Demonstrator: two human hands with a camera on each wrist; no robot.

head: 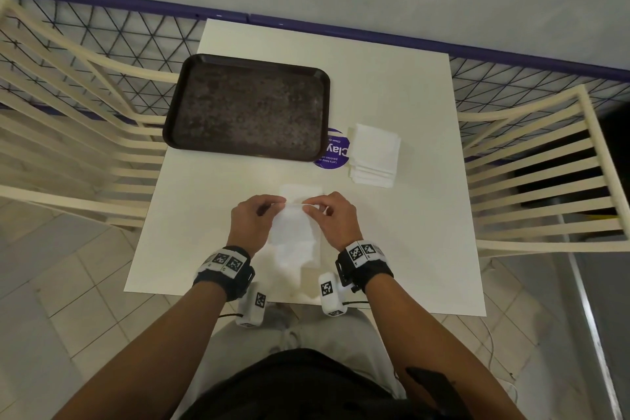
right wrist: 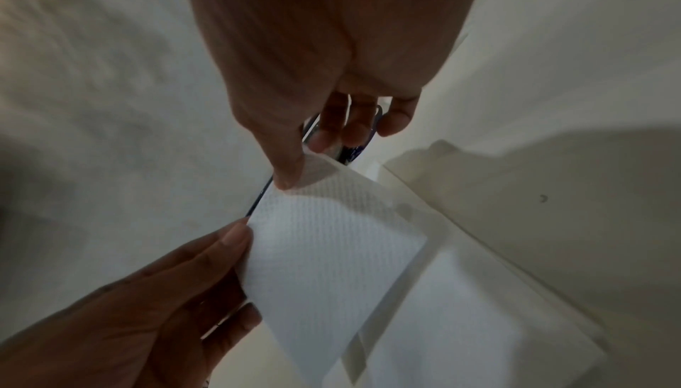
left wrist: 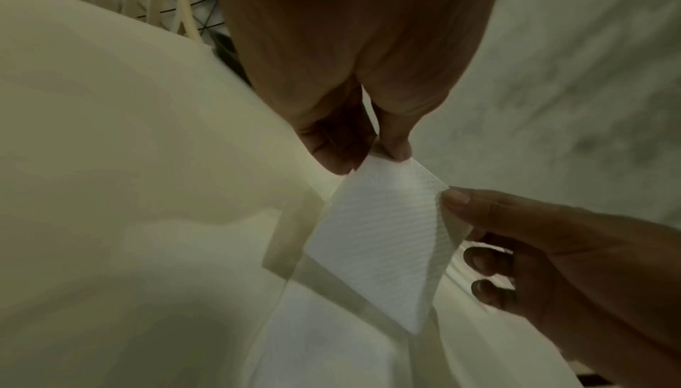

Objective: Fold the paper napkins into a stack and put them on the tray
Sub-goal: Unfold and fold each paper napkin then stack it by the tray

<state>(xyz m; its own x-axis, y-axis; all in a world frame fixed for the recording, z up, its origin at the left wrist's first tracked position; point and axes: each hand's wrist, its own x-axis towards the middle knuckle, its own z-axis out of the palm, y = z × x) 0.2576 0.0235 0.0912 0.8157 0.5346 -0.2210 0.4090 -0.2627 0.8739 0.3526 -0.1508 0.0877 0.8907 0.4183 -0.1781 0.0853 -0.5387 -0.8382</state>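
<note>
At the lower centre of the head view, both hands held one white paper napkin lifted off the white counter. The left hand pinched the napkin's upper left corner between thumb and fingers, and the right hand pinched the upper right corner in the same way, its other fingers loosely spread. The sheet hung down toward the person, above another flat white napkin lying on the counter beneath the hands.

The dark brown tray sat at the upper left of the counter, well apart from the hands. To its right, at frame centre right, lay a stack of folded napkins, just beside a round purple sticker that the tray's corner partly covered. Nothing stood between the hands and the tray.

Cream slatted chairs flanked the counter on both sides, with a black wire-mesh railing topped by a purple rail behind it.
</note>
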